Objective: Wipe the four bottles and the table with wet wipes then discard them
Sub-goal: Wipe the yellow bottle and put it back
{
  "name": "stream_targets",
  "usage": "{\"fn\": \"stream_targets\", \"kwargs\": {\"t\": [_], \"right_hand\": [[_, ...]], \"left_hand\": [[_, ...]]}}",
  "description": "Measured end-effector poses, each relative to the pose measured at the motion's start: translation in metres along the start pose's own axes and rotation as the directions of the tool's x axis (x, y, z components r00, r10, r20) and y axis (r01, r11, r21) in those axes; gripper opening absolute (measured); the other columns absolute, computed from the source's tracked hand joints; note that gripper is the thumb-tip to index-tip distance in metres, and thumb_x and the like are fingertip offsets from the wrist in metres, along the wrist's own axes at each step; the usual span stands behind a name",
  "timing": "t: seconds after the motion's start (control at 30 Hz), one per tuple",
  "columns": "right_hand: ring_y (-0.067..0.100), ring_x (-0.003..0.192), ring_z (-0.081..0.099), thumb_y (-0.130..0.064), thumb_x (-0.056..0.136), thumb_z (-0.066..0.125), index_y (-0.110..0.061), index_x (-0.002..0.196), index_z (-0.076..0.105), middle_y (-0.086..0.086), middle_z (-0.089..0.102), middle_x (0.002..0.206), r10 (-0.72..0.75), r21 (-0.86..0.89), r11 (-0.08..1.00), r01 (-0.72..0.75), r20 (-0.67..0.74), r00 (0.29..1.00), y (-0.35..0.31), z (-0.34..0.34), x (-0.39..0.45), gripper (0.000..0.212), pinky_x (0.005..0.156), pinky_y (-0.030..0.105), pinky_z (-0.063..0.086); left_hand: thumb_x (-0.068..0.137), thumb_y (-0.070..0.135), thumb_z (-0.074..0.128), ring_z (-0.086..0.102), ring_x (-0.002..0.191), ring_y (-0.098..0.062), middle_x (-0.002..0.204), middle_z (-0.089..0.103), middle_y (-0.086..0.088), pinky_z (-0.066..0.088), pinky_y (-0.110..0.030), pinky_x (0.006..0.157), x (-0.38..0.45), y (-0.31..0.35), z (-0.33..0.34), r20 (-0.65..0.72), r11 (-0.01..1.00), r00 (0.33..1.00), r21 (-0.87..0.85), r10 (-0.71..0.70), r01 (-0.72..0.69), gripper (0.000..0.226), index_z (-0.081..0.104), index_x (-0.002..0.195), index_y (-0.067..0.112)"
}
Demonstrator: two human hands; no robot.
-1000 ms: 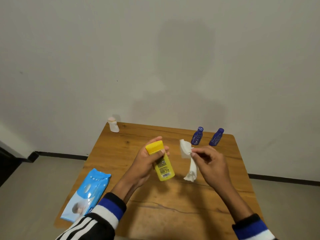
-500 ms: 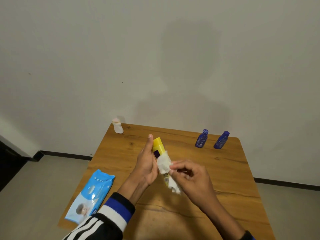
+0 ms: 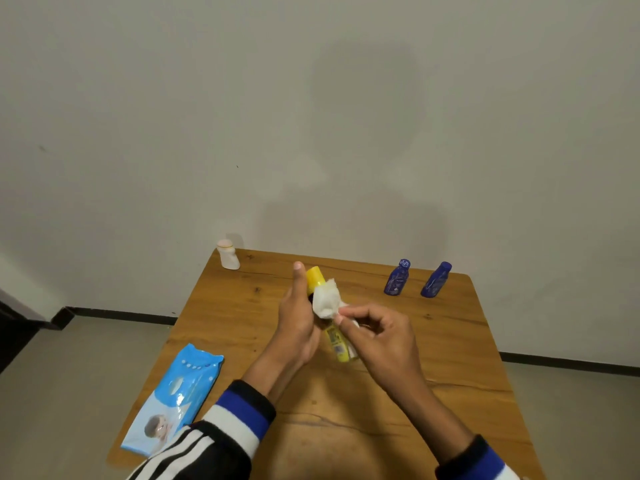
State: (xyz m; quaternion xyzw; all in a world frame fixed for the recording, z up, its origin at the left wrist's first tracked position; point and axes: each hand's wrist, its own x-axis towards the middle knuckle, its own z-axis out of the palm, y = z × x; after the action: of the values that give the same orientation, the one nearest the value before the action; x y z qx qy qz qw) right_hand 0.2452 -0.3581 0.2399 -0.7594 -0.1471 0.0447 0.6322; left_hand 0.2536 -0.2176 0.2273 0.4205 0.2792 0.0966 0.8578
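Wooden table, yellow bottle in left hand, right hand pinching wipe

My left hand covers most of the yellow plastic bottle; only its cap and lower end show, and the crumpled white wet wipe masks its neck. The label print there is too blurred to read. My right hand hides the wipe's lower part, so I cannot tell how far it wraps round the bottle. The picture's bottom edge cuts off both my striped sleeves and the near edge of the wooden table. Print on the 2 dark blue bottles is too small to read.
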Motion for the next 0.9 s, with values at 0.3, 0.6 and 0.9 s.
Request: {"fn": "stream_targets", "kwargs": {"t": [0.3,0.6,0.9], "right_hand": [[0.010,0.072,0.068,-0.010,0.080,0.079,-0.021,0.086,0.075,-0.001,0.073,0.080,0.190,-0.156,0.975,-0.161,0.195,0.962,0.004,-0.020,-0.004,0.013,0.065,0.025,0.057],[0.002,0.097,0.064,-0.005,0.087,0.066,-0.022,0.094,0.077,-0.010,0.071,0.099,-0.178,-0.217,0.958,0.189,0.072,0.981,-0.026,0.012,0.036,0.021,0.080,0.011,0.049],[0.012,0.092,0.055,-0.005,0.078,0.058,-0.017,0.083,0.071,-0.005,0.064,0.093,-0.247,-0.386,0.814,0.434,0.447,0.860,-0.011,0.026,-0.002,0.019,0.085,0.020,0.043]], "left_hand": [[0.083,0.080,0.045,0.041,0.059,-0.016,0.071,0.046,-0.001,0.038,-0.030,0.057,0.022,0.010,-0.025,-0.009,0.986,0.997,-0.148,-0.075,0.073,0.064,0.056,0.099,0.019],[0.098,0.053,0.047,0.068,0.096,-0.028,0.106,0.071,-0.016,0.050,-0.045,0.097,0.008,0.006,-0.011,0.314,0.944,0.919,-0.149,-0.237,0.294,0.052,0.069,0.110,0.008],[0.094,0.055,0.048,0.059,0.126,-0.031,0.136,0.062,-0.009,0.033,-0.059,0.111,0.012,0.007,-0.029,0.304,0.932,0.933,-0.240,-0.194,0.272,0.060,0.052,0.139,0.017]]}}
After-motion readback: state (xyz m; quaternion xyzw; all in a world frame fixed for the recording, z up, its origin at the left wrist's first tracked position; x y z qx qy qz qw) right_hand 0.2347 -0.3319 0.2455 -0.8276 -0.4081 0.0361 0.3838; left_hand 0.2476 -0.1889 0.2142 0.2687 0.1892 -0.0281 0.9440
